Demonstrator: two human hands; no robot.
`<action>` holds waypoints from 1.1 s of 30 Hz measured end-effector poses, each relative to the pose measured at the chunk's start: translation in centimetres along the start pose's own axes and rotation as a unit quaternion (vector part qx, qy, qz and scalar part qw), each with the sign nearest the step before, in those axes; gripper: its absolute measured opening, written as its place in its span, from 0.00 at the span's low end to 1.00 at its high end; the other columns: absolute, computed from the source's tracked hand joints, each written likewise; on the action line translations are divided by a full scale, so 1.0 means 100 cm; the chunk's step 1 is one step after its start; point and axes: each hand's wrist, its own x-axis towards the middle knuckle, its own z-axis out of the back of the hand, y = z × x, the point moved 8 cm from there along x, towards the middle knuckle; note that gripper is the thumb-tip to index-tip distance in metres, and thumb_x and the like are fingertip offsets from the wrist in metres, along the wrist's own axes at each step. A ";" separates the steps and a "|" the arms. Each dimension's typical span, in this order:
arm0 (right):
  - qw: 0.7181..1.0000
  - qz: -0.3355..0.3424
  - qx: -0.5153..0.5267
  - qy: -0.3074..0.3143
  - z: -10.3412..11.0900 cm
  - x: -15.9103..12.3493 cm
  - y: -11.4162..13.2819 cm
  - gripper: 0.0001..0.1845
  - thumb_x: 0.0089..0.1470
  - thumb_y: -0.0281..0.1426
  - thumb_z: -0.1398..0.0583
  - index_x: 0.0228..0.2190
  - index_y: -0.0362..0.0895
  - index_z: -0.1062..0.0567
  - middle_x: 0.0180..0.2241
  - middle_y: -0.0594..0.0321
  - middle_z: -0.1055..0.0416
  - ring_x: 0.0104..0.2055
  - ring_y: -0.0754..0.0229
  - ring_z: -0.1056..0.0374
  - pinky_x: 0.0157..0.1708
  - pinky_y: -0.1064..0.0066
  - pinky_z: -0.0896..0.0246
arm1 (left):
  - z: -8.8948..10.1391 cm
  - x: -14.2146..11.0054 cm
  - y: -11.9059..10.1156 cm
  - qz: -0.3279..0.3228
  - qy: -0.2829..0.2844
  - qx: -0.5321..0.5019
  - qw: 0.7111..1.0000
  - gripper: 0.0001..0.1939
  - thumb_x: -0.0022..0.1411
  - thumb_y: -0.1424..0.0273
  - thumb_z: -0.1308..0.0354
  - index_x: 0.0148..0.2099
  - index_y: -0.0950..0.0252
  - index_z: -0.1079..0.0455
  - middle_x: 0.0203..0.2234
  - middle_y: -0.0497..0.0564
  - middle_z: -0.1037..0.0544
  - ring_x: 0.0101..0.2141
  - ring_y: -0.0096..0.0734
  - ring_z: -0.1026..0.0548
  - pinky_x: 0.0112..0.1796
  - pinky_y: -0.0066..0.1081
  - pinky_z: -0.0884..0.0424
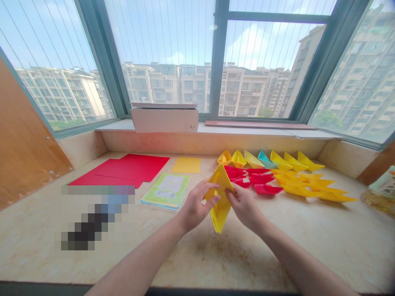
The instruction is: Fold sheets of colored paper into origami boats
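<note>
A folded yellow paper piece [220, 205], diamond-shaped, is held above the marble counter between both hands. My left hand [196, 207] pinches its left side with thumb and fingers closed on it. My right hand [245, 205] grips the right side the same way. Just beyond the hands lie rows of finished paper boats: red ones [259, 181], yellow ones [311, 185], and a back row of yellow boats with one teal boat [265, 157].
Red paper sheets [123, 170], a yellow sheet [187, 165] and a green paper pack [166, 190] lie at the left. A white box [165, 119] sits on the window sill. A packet [382, 189] rests at the far right edge.
</note>
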 end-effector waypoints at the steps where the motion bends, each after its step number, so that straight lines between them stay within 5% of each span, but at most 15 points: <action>1: 1.000 0.003 -0.001 0.009 -0.001 0.000 0.000 0.10 0.58 0.35 0.45 0.33 0.42 0.27 0.28 0.61 0.29 0.29 0.58 0.34 0.28 0.70 0.40 | 0.000 0.000 0.000 -0.002 0.000 0.001 1.000 0.12 0.64 0.65 0.42 0.50 0.57 0.27 0.50 0.54 0.25 0.50 0.42 0.27 0.48 0.37 0.28; 8: 1.000 0.009 0.002 0.006 -0.002 -0.001 0.004 0.08 0.57 0.33 0.44 0.29 0.43 0.29 0.25 0.64 0.31 0.26 0.61 0.37 0.25 0.72 0.44 | -0.001 -0.002 0.004 -0.005 -0.015 -0.014 1.000 0.25 0.61 0.63 0.36 0.60 0.56 0.34 0.54 0.56 0.27 0.52 0.43 0.28 0.51 0.39 0.30; 16: 1.000 0.015 -0.010 -0.021 -0.001 -0.001 0.007 0.09 0.57 0.34 0.44 0.29 0.42 0.29 0.25 0.65 0.30 0.27 0.61 0.37 0.25 0.73 0.45 | -0.001 -0.003 -0.004 -0.050 -0.024 0.013 0.998 0.26 0.60 0.64 0.36 0.60 0.56 0.35 0.55 0.56 0.29 0.55 0.45 0.31 0.55 0.42 0.33; 24: 1.000 0.002 0.006 -0.010 0.001 0.004 -0.003 0.12 0.59 0.37 0.46 0.31 0.42 0.29 0.27 0.63 0.29 0.28 0.59 0.34 0.26 0.71 0.41 | -0.004 -0.004 0.017 0.065 -0.020 -0.164 0.984 0.33 0.67 0.64 0.45 0.70 0.54 0.54 0.63 0.63 0.37 0.56 0.45 0.29 0.50 0.44 0.29; 28: 1.000 0.000 -0.010 -0.013 0.000 0.003 -0.001 0.11 0.59 0.36 0.45 0.31 0.42 0.29 0.28 0.62 0.27 0.29 0.57 0.32 0.27 0.70 0.38 | -0.011 0.001 0.030 0.130 0.007 -0.212 0.969 0.26 0.65 0.64 0.43 0.63 0.63 0.39 0.48 0.60 0.22 0.48 0.43 0.23 0.48 0.40 0.28; 33: 0.998 0.037 -0.046 -0.012 -0.002 0.002 0.008 0.13 0.60 0.36 0.46 0.43 0.43 0.28 0.35 0.58 0.24 0.35 0.54 0.27 0.32 0.66 0.32 | -0.014 0.001 0.043 0.194 0.008 -0.203 0.960 0.13 0.62 0.65 0.44 0.44 0.67 0.25 0.38 0.55 0.19 0.40 0.42 0.21 0.41 0.35 0.27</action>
